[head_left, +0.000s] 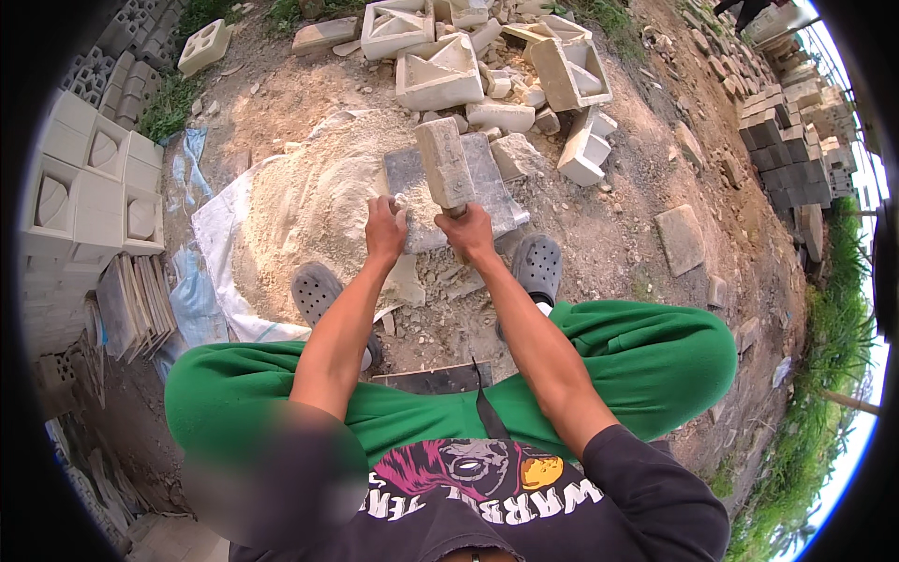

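My right hand [470, 232] grips the short handle of a mallet [443, 164]. The mallet's head is a thick, pale, worn block, raised over a dark grey slab [488, 180]. At the slab's left edge my left hand [384, 230] is closed, with a small pale chunk [401, 200] showing at its fingertips. Left of that hand spreads a heap of pale crushed rubble [314, 201] on a white sack [213, 214]. Part of the slab is hidden behind the mallet.
Broken cream blocks [440, 75] pile up beyond the slab. Cream vent blocks [98, 192] form a stack at left, and grey bricks [782, 150] are stacked far right. My feet in grey clogs [537, 267] flank the work spot. A flat stone [680, 240] lies to the right.
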Action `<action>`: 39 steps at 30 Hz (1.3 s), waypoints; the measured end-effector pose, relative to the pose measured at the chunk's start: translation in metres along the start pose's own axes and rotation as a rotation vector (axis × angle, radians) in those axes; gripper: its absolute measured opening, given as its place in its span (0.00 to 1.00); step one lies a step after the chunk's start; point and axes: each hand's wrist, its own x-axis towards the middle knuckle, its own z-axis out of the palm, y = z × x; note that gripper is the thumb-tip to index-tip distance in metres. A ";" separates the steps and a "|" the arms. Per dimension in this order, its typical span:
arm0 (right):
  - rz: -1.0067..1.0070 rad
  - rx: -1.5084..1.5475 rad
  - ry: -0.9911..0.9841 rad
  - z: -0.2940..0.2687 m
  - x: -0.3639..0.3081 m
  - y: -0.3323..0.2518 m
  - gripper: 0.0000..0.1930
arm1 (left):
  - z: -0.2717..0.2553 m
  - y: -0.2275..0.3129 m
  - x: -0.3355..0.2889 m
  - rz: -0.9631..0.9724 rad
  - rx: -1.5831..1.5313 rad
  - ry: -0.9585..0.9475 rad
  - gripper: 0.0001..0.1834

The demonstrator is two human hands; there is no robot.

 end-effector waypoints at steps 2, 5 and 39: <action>-0.055 -0.041 -0.042 0.006 -0.008 -0.002 0.19 | 0.000 -0.004 -0.001 -0.003 -0.009 0.014 0.15; 0.127 -0.397 -0.141 0.014 -0.012 0.010 0.23 | 0.002 0.000 -0.001 0.015 -0.020 0.022 0.15; 0.320 -0.274 -0.213 0.003 -0.009 0.035 0.29 | -0.013 0.005 0.001 -0.012 0.229 -0.176 0.20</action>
